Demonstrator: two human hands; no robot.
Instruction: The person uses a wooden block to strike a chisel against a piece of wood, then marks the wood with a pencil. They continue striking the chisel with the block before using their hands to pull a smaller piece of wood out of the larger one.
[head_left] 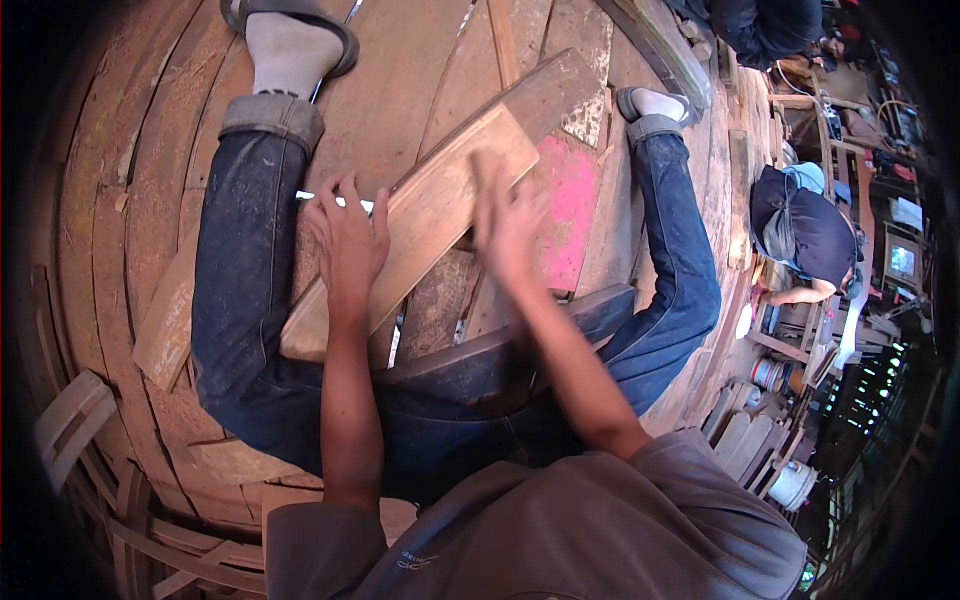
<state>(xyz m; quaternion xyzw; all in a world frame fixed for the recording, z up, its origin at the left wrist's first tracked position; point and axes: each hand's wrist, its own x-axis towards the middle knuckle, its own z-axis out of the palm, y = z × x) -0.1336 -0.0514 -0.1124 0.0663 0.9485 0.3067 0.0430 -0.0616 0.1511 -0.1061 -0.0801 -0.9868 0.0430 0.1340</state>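
A pale wooden board (415, 225) lies slantwise between my legs, on top of a darker plank (560, 85). My left hand (350, 230) rests at the board's left edge with its fingers spread. Over the board's upper right part is my right hand (508, 220), blurred by motion; whether it holds anything cannot be made out. A dark wooden beam (450, 362) crosses in front of my lap, below the board.
Wooden floor planks (380, 80) with gaps surround my legs. A pink-painted panel (568, 215) lies right of the board. Another person (805, 225) bends over at the right, near a white bucket (793, 485) and stacked wood. Slatted wooden pieces (75, 425) stand at the lower left.
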